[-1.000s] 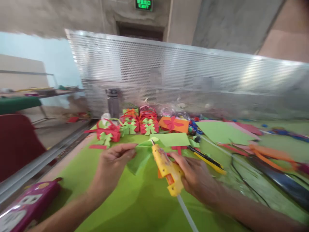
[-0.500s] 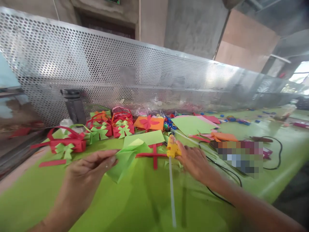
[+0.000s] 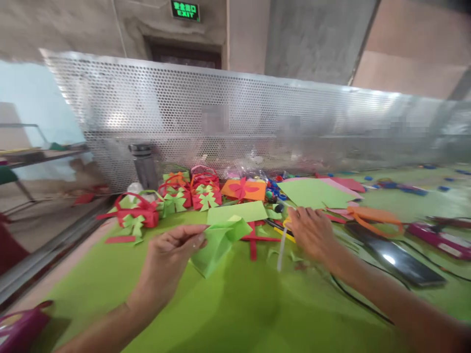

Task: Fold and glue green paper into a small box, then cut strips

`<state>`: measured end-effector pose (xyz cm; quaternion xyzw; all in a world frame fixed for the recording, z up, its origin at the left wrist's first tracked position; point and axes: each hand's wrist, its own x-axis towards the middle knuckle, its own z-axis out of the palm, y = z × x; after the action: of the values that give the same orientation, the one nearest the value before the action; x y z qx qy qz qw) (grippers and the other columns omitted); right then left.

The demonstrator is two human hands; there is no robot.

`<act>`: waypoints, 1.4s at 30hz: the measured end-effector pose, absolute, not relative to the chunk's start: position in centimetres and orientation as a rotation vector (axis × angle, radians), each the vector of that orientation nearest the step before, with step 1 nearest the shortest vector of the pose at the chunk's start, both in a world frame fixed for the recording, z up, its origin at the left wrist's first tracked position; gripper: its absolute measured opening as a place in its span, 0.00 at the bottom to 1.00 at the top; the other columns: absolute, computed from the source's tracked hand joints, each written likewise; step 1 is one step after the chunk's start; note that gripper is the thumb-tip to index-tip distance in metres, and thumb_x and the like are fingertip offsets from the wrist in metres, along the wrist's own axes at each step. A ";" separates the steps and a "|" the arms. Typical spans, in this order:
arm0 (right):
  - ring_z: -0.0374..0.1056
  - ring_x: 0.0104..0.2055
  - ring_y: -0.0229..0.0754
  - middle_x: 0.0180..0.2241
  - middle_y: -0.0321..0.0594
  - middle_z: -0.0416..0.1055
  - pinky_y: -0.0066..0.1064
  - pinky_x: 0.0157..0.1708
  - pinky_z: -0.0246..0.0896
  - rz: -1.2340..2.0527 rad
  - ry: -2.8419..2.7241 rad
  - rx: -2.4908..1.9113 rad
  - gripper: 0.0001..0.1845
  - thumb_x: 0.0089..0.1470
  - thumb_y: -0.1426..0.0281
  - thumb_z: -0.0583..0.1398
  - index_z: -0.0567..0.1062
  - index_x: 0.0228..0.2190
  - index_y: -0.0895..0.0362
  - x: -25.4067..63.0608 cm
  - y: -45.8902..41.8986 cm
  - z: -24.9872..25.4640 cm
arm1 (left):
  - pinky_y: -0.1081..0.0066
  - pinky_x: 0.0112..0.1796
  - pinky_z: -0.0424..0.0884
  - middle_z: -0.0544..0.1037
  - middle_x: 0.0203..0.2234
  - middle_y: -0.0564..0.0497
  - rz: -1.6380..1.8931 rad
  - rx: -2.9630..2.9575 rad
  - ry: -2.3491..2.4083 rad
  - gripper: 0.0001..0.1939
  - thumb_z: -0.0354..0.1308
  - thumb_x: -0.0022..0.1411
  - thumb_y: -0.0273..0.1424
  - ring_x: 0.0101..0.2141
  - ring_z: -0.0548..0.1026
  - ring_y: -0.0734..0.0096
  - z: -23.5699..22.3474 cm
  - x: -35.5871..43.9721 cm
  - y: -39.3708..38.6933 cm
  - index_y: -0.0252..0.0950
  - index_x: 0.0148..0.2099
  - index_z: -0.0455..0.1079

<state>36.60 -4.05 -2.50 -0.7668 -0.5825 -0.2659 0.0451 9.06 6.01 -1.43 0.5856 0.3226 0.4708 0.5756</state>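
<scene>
My left hand [image 3: 172,252] pinches a folded light-green paper piece [image 3: 219,245] by its left edge, holding it just above the green table top. My right hand [image 3: 312,233] is farther out to the right, its fingers curled over the yellow hot glue gun [image 3: 288,221], most of which the hand hides. A whitish glue stick [image 3: 282,250] sticks out of the gun towards me. Between the hands, partly behind the folded paper, lie crossed red paper strips [image 3: 253,240]. Beside the gun is a black and yellow utility knife [image 3: 279,229], partly covered.
Red paper baskets [image 3: 138,215] with green bows stand at the back left, near a grey bottle [image 3: 144,166]. Behind the paper sheets [image 3: 316,192] rises a perforated metal screen [image 3: 250,108]. A dark phone [image 3: 397,255], cables and a purple power strip [image 3: 439,240] lie on the right.
My right hand has carried the glue gun away from the folded paper, out to the right and down towards the table. The left hand keeps its pinch on the paper. The view has swung about.
</scene>
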 end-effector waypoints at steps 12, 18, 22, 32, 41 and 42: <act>0.65 0.47 0.45 0.42 0.42 0.72 0.44 0.49 0.56 -0.153 -2.116 -1.348 0.22 0.43 0.68 0.67 0.70 0.41 0.57 22.8 0.8 2.4 | 0.79 0.25 0.69 0.80 0.24 0.53 1.163 1.506 0.865 0.06 0.63 0.46 0.28 0.25 0.75 0.74 -0.6 5.5 5.0 0.38 0.31 0.78; 0.68 0.40 0.43 0.32 0.37 0.74 0.41 0.44 0.56 -0.028 -2.091 -1.251 0.07 0.44 0.74 0.65 0.72 0.29 0.57 22.0 2.3 1.7 | 0.78 0.22 0.70 0.81 0.24 0.51 1.177 1.590 0.899 0.06 0.61 0.47 0.29 0.28 0.77 0.67 -1.0 4.6 5.0 0.36 0.30 0.77; 0.68 0.39 0.42 0.31 0.36 0.74 0.40 0.45 0.55 0.002 -2.101 -1.193 0.05 0.46 0.74 0.64 0.72 0.28 0.56 22.2 2.5 0.8 | 0.77 0.23 0.72 0.81 0.27 0.50 1.198 1.692 0.874 0.07 0.59 0.50 0.28 0.29 0.78 0.67 -1.1 4.6 5.0 0.36 0.32 0.77; 0.67 0.39 0.42 0.31 0.36 0.74 0.41 0.45 0.52 -0.013 -2.088 -1.123 0.05 0.49 0.75 0.62 0.71 0.26 0.56 21.8 2.2 -0.1 | 0.80 0.30 0.72 0.81 0.31 0.53 1.215 1.832 0.733 0.06 0.59 0.53 0.24 0.29 0.78 0.72 -2.0 4.8 5.1 0.37 0.31 0.76; 0.67 0.40 0.41 0.34 0.38 0.73 0.41 0.44 0.52 -0.008 -2.103 -1.064 0.03 0.51 0.73 0.61 0.72 0.26 0.55 21.7 2.2 -0.2 | 0.79 0.32 0.72 0.81 0.32 0.53 1.219 1.781 0.594 0.06 0.59 0.54 0.23 0.32 0.77 0.73 -2.1 4.8 5.1 0.37 0.31 0.75; 0.67 0.40 0.41 0.34 0.37 0.73 0.41 0.46 0.51 -0.009 -2.111 -1.061 0.04 0.51 0.72 0.61 0.72 0.26 0.55 21.8 2.3 -0.2 | 0.78 0.33 0.72 0.81 0.32 0.53 1.208 1.776 0.580 0.06 0.59 0.55 0.23 0.33 0.77 0.72 -2.2 4.7 5.1 0.37 0.31 0.75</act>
<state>21.78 2.25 -0.23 -0.4155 -0.8266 -0.0037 0.3796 4.74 5.14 -2.16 0.7158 0.2336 0.4868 0.4428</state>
